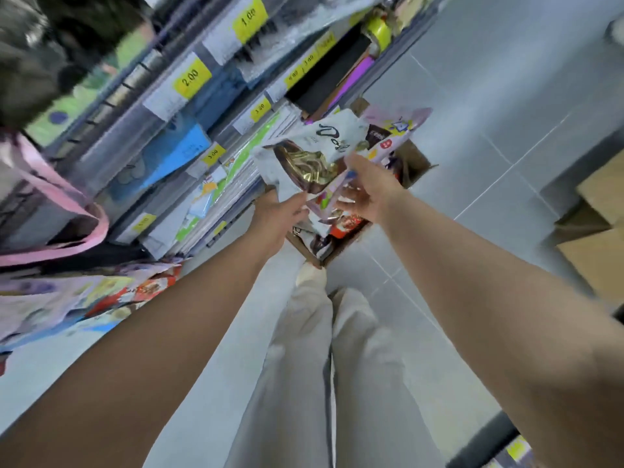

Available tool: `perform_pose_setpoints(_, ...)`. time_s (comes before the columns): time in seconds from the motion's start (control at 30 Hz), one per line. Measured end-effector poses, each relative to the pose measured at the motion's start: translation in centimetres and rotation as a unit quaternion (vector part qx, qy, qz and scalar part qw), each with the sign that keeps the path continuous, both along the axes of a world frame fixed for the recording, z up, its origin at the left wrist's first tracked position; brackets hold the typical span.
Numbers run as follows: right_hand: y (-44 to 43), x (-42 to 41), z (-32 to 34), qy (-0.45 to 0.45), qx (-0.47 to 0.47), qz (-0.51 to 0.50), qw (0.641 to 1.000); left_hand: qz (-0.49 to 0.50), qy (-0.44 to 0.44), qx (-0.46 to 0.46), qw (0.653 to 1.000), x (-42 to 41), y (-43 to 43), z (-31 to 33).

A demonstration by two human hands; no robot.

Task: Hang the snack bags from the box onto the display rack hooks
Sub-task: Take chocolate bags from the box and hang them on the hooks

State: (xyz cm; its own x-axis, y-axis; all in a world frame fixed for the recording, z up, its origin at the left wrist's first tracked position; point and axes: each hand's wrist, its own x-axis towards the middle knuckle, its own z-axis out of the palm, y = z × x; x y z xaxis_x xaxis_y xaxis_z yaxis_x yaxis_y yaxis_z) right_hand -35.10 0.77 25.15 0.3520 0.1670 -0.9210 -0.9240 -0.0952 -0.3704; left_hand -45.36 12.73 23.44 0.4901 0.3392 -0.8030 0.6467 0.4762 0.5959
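I have both arms stretched straight down toward the box (417,163) on the floor. My left hand (278,214) pinches the lower edge of a white bag (304,163), fingers curled. My right hand (369,190) grips a pink bag (391,136), thumb on top, fingers spread beneath. Both bags sit just above the box, beside the rack (162,106).

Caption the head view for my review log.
Left hand and right hand hold snack bags over the cardboard box beside the display rack.
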Motion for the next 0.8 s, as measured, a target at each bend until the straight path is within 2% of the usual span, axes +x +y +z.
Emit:
perform_pose_setpoints(0.1, 0.5, -0.6, 4.1, -0.049, -0.034, 0.027, 0.998, 0.024, -0.01, 0.007, 1.0, -1.3, -0.2, 4.6)
perform_pose_setpoints(0.27, 0.9, -4.2, 11.1, -0.183, -0.021, 0.139, 0.973, 0.068, 0.053, 0.012, 0.996, -5.5, 0.6, 12.7)
perform_pose_setpoints(0.33, 1.2, -6.0, 14.5, -0.252, -0.014, 0.219, 0.943, 0.072, 0.041, 0.08, 0.993, -7.5, 1.2, 16.5)
perform_pose_setpoints(0.4, 1.7, -7.9, 18.4, -0.299, 0.012, 0.321, 0.898, 0.059, 0.017, 0.197, 0.979, -9.3, 1.9, 20.4)
perform_pose_setpoints(0.47, 2.8, -10.0, 22.3, -0.345, 0.041, 0.422, 0.838, 0.036, -0.002, 0.318, 0.947, -11.2, 2.6, 24.3)
perform_pose_setpoints(0.53, 4.5, -12.7, 25.7, -0.376, 0.075, 0.5, 0.776, 0.01, 0.033, 0.419, 0.907, -14.0, 3.5, 27.0)
perform_pose_setpoints(0.63, 7.2, -16.9, 29.1, -0.402, 0.093, 0.558, 0.72, 0.027, 0.112, 0.484, 0.868, -19.2, 4.7, 29.9)
perform_pose_setpoints(0.8, 10.7, -24.4, 31.3, -0.401, 0.126, 0.612, 0.67, 0.049, 0.176, 0.562, 0.807, -28.7, 6.3, 32.1)
